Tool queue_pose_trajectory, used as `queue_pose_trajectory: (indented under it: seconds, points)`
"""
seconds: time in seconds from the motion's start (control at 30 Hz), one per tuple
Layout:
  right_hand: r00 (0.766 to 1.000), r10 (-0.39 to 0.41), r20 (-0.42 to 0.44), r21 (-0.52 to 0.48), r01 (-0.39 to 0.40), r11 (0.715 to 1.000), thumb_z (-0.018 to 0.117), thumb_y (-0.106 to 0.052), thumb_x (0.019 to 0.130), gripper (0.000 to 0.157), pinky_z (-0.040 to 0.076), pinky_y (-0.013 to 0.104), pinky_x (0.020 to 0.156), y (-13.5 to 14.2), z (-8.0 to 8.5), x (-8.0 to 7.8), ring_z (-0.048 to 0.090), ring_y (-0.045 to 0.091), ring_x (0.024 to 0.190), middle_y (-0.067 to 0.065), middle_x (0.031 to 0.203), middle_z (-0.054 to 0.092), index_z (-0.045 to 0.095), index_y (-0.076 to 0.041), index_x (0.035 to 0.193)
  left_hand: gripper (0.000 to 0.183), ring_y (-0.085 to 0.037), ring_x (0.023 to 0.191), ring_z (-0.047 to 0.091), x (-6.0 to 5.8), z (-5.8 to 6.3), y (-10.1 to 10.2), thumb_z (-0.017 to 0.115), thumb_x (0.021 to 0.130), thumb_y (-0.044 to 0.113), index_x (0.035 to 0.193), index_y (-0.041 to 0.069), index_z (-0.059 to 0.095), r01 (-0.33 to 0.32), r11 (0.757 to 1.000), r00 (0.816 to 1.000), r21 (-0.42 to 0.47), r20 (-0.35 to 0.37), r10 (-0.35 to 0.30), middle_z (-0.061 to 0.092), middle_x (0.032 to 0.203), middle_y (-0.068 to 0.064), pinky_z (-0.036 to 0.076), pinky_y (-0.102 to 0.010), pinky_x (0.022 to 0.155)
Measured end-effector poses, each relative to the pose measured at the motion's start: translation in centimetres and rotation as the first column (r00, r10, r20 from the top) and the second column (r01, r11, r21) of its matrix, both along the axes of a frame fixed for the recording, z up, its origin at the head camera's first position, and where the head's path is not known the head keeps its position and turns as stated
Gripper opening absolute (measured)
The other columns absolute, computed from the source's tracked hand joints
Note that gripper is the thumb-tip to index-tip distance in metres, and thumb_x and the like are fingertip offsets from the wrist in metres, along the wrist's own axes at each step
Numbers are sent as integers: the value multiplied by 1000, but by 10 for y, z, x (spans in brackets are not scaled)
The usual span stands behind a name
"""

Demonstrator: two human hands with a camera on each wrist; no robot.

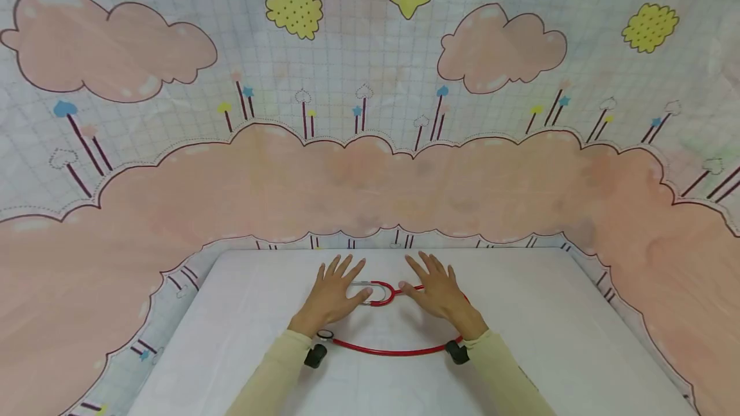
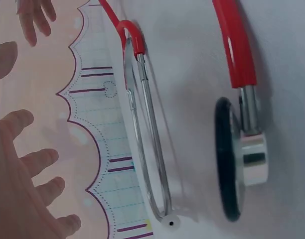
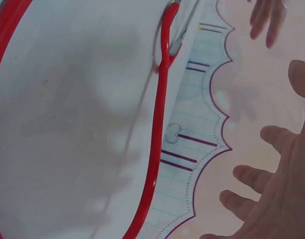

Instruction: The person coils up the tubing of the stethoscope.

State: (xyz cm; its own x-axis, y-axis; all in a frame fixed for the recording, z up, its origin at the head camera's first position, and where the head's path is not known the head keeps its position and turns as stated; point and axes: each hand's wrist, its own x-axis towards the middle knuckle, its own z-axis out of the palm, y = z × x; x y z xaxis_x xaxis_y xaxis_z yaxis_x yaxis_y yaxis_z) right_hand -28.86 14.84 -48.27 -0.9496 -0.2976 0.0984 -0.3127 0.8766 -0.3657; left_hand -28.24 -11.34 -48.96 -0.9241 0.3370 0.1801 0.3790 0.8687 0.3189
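Note:
A red stethoscope (image 1: 399, 352) lies on the white table, its tubing bent in a wide curve that opens to the left. Its metal ear tubes (image 2: 152, 114) point left, and the round chestpiece (image 2: 229, 159) with a dark rim sits nearer the front. Over the ear tubes my left hand (image 1: 335, 293) is held with fingers spread, hiding part of them in the head view. My right hand (image 1: 437, 291), also with spread fingers, hovers over the tubing on the right and covers a stretch of it. Neither hand grips anything.
The white table (image 1: 243, 313) ends at a back edge just past my fingertips. Behind and around it hangs a cloth (image 1: 370, 191) printed with clouds and stars. Dark wrist cameras (image 1: 315, 355) are strapped below both hands, close to the tubing.

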Motion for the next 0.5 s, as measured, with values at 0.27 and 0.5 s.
queue_pose_trajectory:
  seconds: [0.27, 0.5]
  points:
    - [1000, -1, -11, -65, 1, 998, 49, -54, 97, 67, 15, 70, 114, 1, -6, -5, 26, 40, 147, 15, 158, 32, 33, -21, 154, 79, -35, 147, 30, -13, -12, -9, 63, 90, 55, 154, 21, 33, 6, 994, 994, 105, 104, -17, 35, 158, -11, 25, -57, 118]
    - [1000, -9, 13, -132, 11, 991, 50, -50, 98, 63, 19, 70, 113, 1, -17, -10, 35, 39, 143, 17, 153, 40, 40, -15, 150, 83, -34, 146, 33, -19, -16, -12, 74, 85, 45, 154, 22, 33, 9, 976, 974, 215, 219, -57, 38, 157, -9, 29, -55, 116]
